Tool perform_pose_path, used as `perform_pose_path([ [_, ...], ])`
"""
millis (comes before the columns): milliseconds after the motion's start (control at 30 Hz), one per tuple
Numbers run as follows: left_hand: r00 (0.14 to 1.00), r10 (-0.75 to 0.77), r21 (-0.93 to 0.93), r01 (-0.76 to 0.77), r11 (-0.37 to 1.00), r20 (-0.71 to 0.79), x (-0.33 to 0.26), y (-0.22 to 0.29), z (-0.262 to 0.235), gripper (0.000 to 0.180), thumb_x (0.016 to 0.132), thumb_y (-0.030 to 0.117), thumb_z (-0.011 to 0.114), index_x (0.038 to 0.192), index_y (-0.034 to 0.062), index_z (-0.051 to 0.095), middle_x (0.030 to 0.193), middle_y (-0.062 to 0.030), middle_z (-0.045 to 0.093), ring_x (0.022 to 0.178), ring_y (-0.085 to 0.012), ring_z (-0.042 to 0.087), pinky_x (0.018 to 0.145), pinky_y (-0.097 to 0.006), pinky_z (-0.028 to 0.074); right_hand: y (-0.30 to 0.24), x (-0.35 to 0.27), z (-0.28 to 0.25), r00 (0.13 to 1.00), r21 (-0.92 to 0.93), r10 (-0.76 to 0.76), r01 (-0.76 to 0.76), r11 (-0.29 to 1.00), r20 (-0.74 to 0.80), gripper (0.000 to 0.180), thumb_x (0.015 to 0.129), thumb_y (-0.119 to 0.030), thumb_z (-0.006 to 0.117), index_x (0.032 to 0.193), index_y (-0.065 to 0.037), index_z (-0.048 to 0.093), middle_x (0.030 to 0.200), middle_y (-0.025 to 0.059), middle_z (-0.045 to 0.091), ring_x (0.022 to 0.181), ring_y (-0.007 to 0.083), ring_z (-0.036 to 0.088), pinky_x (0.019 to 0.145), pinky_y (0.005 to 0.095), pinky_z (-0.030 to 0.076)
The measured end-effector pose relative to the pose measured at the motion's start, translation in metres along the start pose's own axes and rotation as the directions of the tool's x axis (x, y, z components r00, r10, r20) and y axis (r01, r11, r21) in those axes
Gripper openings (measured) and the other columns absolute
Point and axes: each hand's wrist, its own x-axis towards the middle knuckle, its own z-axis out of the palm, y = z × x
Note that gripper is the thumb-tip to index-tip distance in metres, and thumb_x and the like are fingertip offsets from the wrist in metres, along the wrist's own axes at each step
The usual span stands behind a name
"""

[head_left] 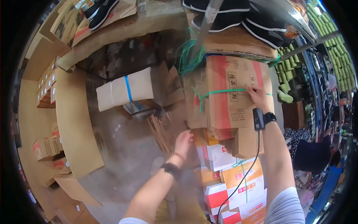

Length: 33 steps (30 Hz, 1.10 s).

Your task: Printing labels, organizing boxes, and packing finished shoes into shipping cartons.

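Note:
A stack of flattened brown cardboard boxes (238, 112) with red bands is tied across by a green plastic string (223, 91), knotted at its left side. On top of the stack, my right hand (258, 98) pinches this string between bent fingers. My left hand (184, 142) is closed, lower and to the left of the stack. A thin dark piece (187, 124) sticks up above its fingers, but its kind is not clear.
Below the stack lie tied white, orange and red flat boxes (242, 171). Dark shoes (220, 22) sit beyond it, beside a tangle of green string (191, 56). To the left, a wrapped bundle (126, 89) rests on a stool (138, 106); cardboard sheets (160, 130) lean nearby.

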Motion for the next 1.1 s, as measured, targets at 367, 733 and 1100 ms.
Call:
perform_pose_path([
  [367,0.882,0.471,0.309,-0.449,0.838,0.005,0.154,0.032,0.014,0.026,0.087,0.017,0.049,0.107,0.0014,0.055,0.089,-0.0019,0.06,0.072,-0.0076,0.052,0.063,-0.021,0.042,-0.038,-0.034,0.086,0.906,-0.469,-0.349,0.207,0.858,-0.239,0.029,0.073,-0.03,0.066,0.056,-0.008,0.055,0.059,0.0037,0.051,0.064,0.0232,0.048,0.07,0.0341,0.033],
  [733,0.988,0.072,0.614,0.026,0.789,-0.135,0.181,0.093,0.058,0.023,0.075,0.022,0.061,0.086,0.0023,0.065,0.086,-0.0161,0.064,0.08,-0.0295,0.062,0.069,-0.034,0.047,-0.037,-0.026,0.108,0.879,-0.622,-0.404,0.172,0.763,-0.252,0.037,0.07,-0.022,0.069,0.05,-0.01,0.04,0.054,0.0032,0.041,0.06,0.0225,0.041,0.065,0.0334,0.029],
  [1100,0.995,-0.093,-0.711,0.079,0.699,0.019,0.151,0.077,0.035,0.009,0.091,0.015,0.043,0.085,0.0089,0.042,0.068,-0.0023,0.046,0.061,-0.0149,0.045,0.072,-0.033,0.043,-0.043,-0.021,0.112,0.915,-0.709,-0.337,0.086,0.7,-0.223,0.039,0.068,-0.021,0.07,0.048,-0.01,0.039,0.053,0.0041,0.039,0.06,0.0235,0.041,0.064,0.0338,0.029],
])
